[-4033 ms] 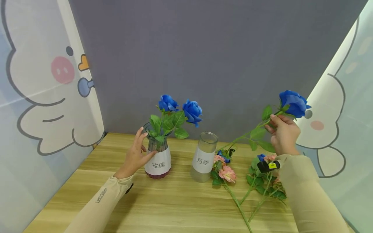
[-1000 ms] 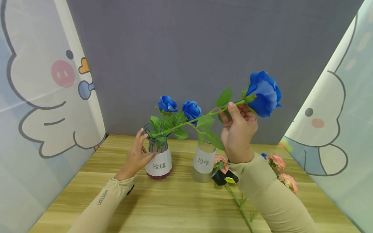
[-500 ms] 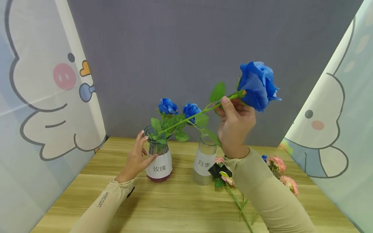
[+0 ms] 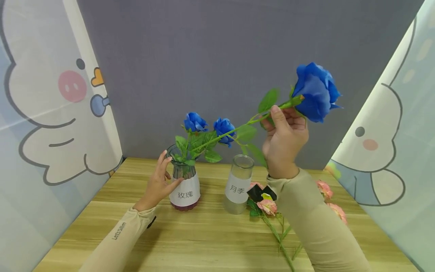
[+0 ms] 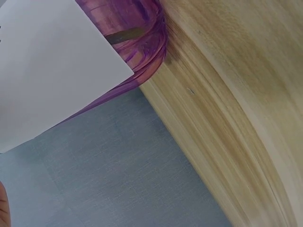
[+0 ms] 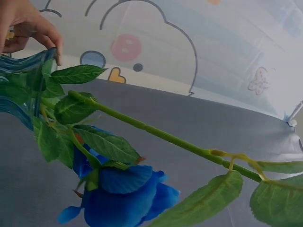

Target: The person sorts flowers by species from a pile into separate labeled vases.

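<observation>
My left hand (image 4: 158,185) holds the ribbed glass vase (image 4: 185,193) at its neck, thumb in front and fingers at the rim. This vase has a white label and a purple base, and two blue roses (image 4: 224,130) stand in it. Up at the right, my right hand (image 4: 285,141) pinches the stem of another blue rose (image 4: 314,92) just below the bloom. Its stem (image 6: 156,132) slopes down leftward, and the cut end shows outside the vase's mouth, close to the leaves there. The left wrist view shows mainly the label and purple base.
A second, clear glass vase (image 4: 238,189) with a white label stands right of the first. Pink flowers (image 4: 267,207) with long green stems lie beside it, and more pink flowers (image 4: 337,212) lie partly behind the right sleeve. A grey panel (image 4: 217,56) rises behind the wooden table (image 4: 190,241).
Over four seconds my right hand has carried the blue rose left and up, bringing its stem end near the vase's mouth. In the last half second it shifted slightly right. My left hand stayed put.
</observation>
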Demonstrator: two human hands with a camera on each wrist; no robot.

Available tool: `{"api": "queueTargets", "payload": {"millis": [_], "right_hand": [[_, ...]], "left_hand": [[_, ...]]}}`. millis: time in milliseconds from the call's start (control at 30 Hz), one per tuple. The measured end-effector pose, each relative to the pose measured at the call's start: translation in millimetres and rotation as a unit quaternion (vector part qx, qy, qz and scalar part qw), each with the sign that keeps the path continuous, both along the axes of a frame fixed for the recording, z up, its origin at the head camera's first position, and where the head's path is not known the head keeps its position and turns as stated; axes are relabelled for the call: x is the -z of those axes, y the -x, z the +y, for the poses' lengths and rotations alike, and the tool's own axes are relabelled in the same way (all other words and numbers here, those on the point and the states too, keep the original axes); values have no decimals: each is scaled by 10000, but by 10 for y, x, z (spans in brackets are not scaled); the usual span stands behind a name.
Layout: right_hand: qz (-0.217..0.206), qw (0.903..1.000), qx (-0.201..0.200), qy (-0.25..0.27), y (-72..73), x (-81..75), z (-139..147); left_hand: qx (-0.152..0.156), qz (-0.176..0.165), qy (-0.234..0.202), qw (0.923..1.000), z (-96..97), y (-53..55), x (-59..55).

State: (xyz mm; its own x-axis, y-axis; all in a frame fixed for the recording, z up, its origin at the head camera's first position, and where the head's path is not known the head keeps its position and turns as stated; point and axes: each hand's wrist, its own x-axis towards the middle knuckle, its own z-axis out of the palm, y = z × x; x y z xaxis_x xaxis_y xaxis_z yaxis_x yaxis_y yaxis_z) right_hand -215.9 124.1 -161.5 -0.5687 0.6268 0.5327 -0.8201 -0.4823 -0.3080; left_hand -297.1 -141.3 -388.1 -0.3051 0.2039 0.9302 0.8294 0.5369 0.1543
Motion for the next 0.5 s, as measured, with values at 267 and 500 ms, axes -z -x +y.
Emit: {"api": "queueTargets", "payload": {"millis": [267,500], "right_hand": [[-199,9981,315,-494,126,147,-231],[-395,9950,319,-857,226,182,-376]], "left_hand": [[11,-163,92,9998,-4,-15,-11],[58,-266,63,9996,-13,-35,-11]]}}
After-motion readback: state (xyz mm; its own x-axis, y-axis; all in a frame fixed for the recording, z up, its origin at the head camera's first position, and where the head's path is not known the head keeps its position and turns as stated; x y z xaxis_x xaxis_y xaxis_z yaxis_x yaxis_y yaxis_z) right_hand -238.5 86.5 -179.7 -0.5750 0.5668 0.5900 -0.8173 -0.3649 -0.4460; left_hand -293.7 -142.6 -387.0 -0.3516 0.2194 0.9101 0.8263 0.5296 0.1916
